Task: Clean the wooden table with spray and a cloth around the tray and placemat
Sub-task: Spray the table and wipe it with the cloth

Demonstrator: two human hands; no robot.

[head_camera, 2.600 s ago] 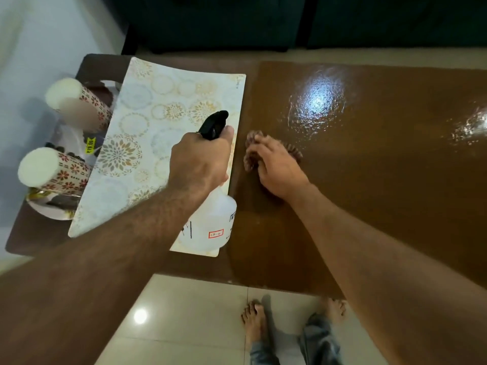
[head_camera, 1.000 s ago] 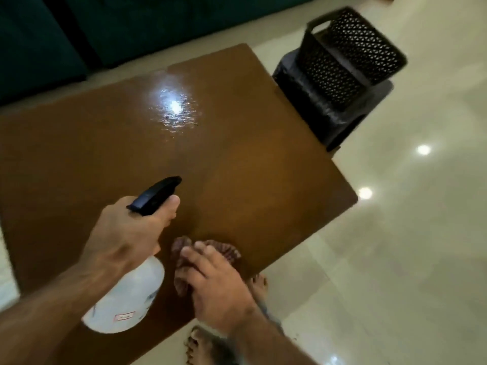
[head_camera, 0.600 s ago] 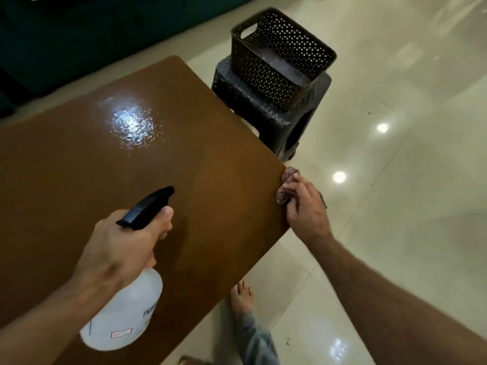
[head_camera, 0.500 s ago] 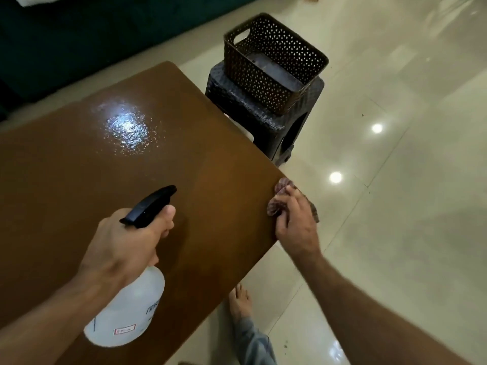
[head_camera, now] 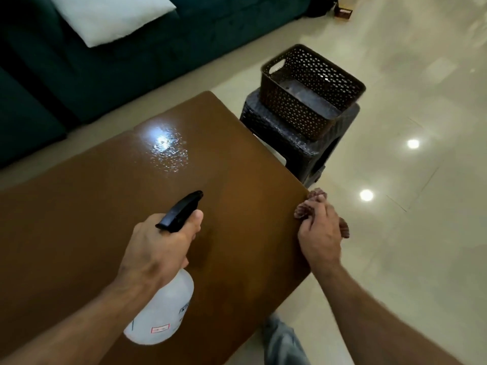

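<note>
The glossy brown wooden table fills the left and middle of the head view, with a wet shiny patch near its far edge. My left hand grips the neck of a white spray bottle with a black trigger head, held over the table's near part. My right hand presses a brownish cloth against the table's right edge, near the right corner. The cloth bunches under my fingers and sticks out past them. The tray and placemat are out of view.
A dark perforated basket sits on a dark woven stool just beyond the table's right end. A dark green sofa with a white cushion runs behind the table. Glossy tiled floor lies to the right.
My right hand slid the cloth from the table's near part to its right edge and keeps rubbing there. The view swung right, away from the placemat. My left hand kept the bottle.
</note>
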